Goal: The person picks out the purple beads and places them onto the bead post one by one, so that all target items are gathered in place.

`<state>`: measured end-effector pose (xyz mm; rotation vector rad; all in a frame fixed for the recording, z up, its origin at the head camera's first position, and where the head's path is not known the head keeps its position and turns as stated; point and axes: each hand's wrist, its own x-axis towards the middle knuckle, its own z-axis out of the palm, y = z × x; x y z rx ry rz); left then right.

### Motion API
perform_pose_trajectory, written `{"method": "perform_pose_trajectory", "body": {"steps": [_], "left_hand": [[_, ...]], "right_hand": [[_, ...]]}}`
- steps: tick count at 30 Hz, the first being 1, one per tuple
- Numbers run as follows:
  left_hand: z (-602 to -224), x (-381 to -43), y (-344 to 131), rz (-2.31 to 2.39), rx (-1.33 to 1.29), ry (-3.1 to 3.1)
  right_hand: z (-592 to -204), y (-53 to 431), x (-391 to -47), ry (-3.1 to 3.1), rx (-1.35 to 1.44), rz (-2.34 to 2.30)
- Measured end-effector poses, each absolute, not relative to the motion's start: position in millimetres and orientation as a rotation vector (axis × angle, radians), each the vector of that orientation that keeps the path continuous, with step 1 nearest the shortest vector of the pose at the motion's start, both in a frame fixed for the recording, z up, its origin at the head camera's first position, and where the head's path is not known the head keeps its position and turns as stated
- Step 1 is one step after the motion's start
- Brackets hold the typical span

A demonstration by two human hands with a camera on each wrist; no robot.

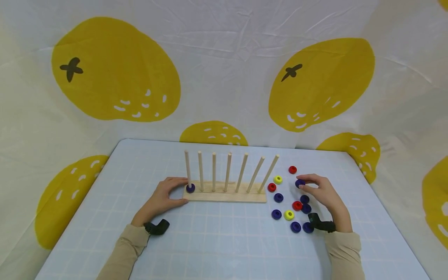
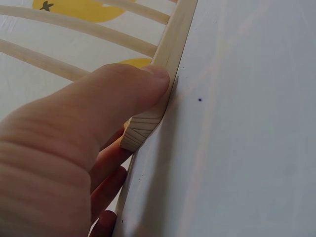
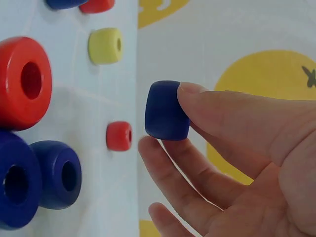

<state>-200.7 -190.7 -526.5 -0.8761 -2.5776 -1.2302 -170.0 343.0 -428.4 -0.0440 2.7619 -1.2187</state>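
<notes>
A pale wooden base (image 1: 224,197) with a row of several upright pegs (image 1: 228,171) stands on the table. My left hand (image 1: 162,196) grips its left end; in the left wrist view the thumb (image 2: 143,86) lies on the front edge, with the fingers behind. One blue bead (image 1: 190,188) sits around the leftmost peg, at the bottom. My right hand (image 1: 323,192) pinches another blue bead (image 3: 165,111) between thumb and fingertips, above the loose beads on the right. Its hole is not visible in the right wrist view.
Loose beads lie right of the base: red ones (image 1: 292,170), yellow ones (image 1: 288,215) and several blue ones (image 1: 295,227). A white sheet with yellow fruit prints (image 1: 115,70) hangs behind the table's back edge. A black wrist strap (image 1: 322,224) is on the right wrist.
</notes>
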Motion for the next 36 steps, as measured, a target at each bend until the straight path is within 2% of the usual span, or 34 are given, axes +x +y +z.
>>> {"method": "perform_pose_trajectory", "body": {"steps": [29,36], "left_hand": [[-523.8,-198.6,-191.1,-1.231,-0.871,-2.580],[-524.6,-199.3,-191.0,-1.226,-0.860,-2.598]], "right_hand": [[-405.6,322.4,-162.3,2.967,-0.288,-1.427],[-397.3,313.3,-156.9,2.959,-0.213,-1.608]]}}
